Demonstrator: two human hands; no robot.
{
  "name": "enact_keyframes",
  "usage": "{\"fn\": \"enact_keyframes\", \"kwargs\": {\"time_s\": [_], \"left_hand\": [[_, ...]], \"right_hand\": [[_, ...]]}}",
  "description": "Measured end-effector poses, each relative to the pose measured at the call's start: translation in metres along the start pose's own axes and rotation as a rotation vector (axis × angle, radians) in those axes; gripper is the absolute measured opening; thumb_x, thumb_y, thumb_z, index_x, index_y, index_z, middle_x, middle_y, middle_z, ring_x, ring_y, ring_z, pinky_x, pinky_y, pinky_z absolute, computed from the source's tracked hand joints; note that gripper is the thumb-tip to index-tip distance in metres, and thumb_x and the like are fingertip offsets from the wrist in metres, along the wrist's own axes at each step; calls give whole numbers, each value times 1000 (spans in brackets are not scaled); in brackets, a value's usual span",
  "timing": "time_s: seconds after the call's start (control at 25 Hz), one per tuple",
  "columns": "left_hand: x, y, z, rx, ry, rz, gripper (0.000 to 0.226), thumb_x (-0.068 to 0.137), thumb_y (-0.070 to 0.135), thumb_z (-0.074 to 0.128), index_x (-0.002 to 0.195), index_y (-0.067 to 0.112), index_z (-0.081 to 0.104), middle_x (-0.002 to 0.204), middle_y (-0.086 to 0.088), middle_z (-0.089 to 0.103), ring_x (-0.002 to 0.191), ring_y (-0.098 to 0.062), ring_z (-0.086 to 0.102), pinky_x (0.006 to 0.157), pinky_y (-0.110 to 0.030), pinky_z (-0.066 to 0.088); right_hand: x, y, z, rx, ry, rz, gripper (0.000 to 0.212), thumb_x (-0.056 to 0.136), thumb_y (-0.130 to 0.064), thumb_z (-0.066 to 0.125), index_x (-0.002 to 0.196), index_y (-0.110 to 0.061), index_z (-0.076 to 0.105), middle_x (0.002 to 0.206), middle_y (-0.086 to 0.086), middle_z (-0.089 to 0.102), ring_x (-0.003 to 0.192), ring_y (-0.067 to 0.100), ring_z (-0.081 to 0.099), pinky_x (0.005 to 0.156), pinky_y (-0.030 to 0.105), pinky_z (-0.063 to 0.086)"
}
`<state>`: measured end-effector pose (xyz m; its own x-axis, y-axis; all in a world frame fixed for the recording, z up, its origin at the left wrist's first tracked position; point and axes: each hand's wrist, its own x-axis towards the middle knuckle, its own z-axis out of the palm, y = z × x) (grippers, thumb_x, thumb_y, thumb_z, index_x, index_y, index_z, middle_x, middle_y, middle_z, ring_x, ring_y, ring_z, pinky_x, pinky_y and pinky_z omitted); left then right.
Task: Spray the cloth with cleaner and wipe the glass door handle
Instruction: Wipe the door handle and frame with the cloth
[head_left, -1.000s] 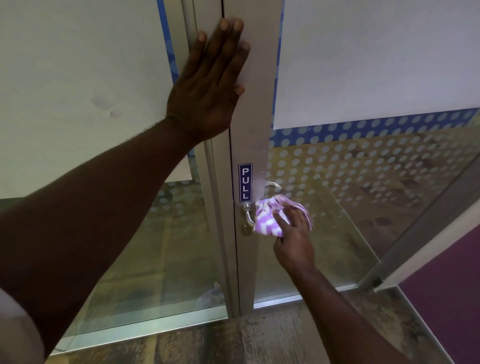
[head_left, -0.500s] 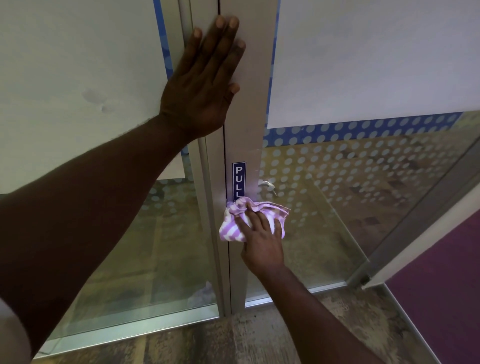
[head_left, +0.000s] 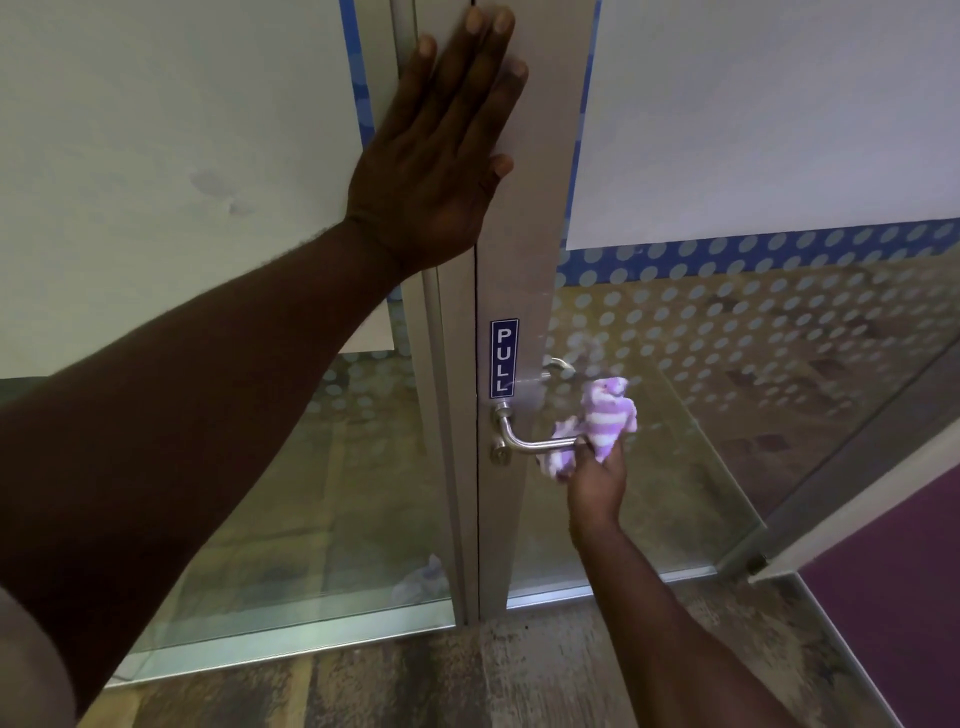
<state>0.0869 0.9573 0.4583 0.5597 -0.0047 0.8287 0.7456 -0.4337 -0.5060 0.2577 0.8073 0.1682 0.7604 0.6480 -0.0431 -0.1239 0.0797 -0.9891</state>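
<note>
Wiping is the step in hand: the striped purple-and-white cloth is bunched in the right hand and closed around the free end of the metal lever handle, at about 3 o'clock from the handle's mounting on the door frame. The fingers of that hand are curled tightly about cloth and lever together; the fingertips themselves are hidden by the fabric. The bare stretch of the lever, from its bend out to the cloth, is left uncovered. The left hand is pressed flat against the frame at 12 o'clock from the handle, fingers straight and close together, holding nothing, apparently to steady the door. A blue PULL sign is fixed just above the handle's base. No spray bottle is seen, so the spraying is judged done. The next move is likely to call for the cloth to be drawn back toward 9 o'clock along the lever, with the grip kept firm and the door braced.
</note>
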Motion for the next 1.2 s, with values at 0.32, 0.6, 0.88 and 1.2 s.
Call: {"fn": "enact_keyframes", "kwargs": {"time_s": [0.32, 0.6, 0.88, 1.2], "left_hand": [[0, 1, -2, -20, -1, -10, 53, 112, 27, 41, 155, -4, 44, 157, -30, 46, 146, -46, 46, 123, -58, 31], [1, 1, -2, -40, -5, -4, 52, 112, 25, 42, 154, -5, 45, 157, -31, 46, 146, -47, 46, 122, -59, 32], [2, -1, -6, -55, -18, 24, 52, 112, 23, 42, 155, -5, 43, 158, -32, 44, 147, -49, 43, 123, -60, 30], [-15, 18, -35, -423, -175, -50, 57, 110, 21, 49, 160, -2, 36, 167, -30, 30, 156, -46, 27, 129, -56, 15]], "right_hand": [[-57, -14, 41, 650, -61, 284, 31, 90, 21, 46, 87, -3, 64, 63, 7, 65, 60, 22, 69, 61, 34, 60], [-60, -9, 62, 622, -296, 255, 27, 67, 19, 34, 49, 2, 47, 60, 18, 49, 71, 37, 62, 81, 49, 58], [-78, -17, 34, 575, -216, 427, 33, 72, 14, 50, 89, -8, 69, 86, 9, 72, 84, 27, 71, 79, 39, 57], [-89, -74, -3, 639, -275, 407, 32, 57, 4, 52, 80, -4, 73, 97, 14, 67, 101, 33, 62, 107, 54, 48]]}}
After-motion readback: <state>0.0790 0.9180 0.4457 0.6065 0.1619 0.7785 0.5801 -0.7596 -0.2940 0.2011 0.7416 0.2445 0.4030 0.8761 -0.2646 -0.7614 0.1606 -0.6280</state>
